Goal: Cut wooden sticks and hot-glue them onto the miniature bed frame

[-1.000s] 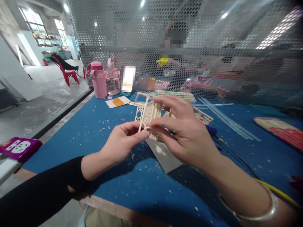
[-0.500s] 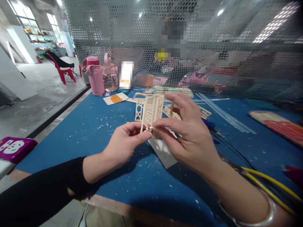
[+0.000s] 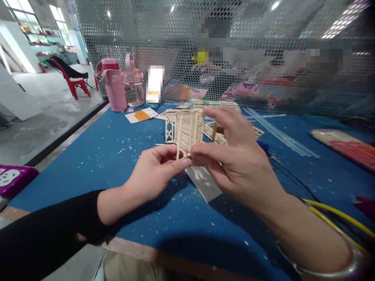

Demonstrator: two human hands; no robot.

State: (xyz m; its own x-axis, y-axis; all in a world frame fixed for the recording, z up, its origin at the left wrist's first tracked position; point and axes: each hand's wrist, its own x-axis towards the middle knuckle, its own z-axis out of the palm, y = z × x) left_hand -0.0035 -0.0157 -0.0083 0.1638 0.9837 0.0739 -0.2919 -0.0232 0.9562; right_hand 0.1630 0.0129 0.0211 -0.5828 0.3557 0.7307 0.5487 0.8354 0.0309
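Note:
A small framework of thin pale wooden sticks (image 3: 185,130) is held upright above the blue table, with rows of sticks along its side. My left hand (image 3: 158,168) pinches its lower corner between thumb and fingers. From the other side, my right hand (image 3: 234,152) has thumb and index finger closed at the same low joint, its other fingers raised beside the frame. A short stick (image 3: 214,132) shows by those raised fingers. Beneath the hands lies a white sheet (image 3: 203,183). More stick lattice pieces (image 3: 258,133) lie behind my right hand.
Along the back stand a pink flask (image 3: 115,88), a clear pink bottle (image 3: 134,88) and a perforated metal screen (image 3: 175,47). Clear strips (image 3: 281,132) and a red-and-cream packet (image 3: 345,148) lie right. Yellow cable (image 3: 336,216) runs near my right forearm; a purple socket block (image 3: 17,179) is left.
The view has shifted slightly, so the table's things sit a little higher in it. The stick framework has turned slightly between my hands; both keep their grip at its lower corner.

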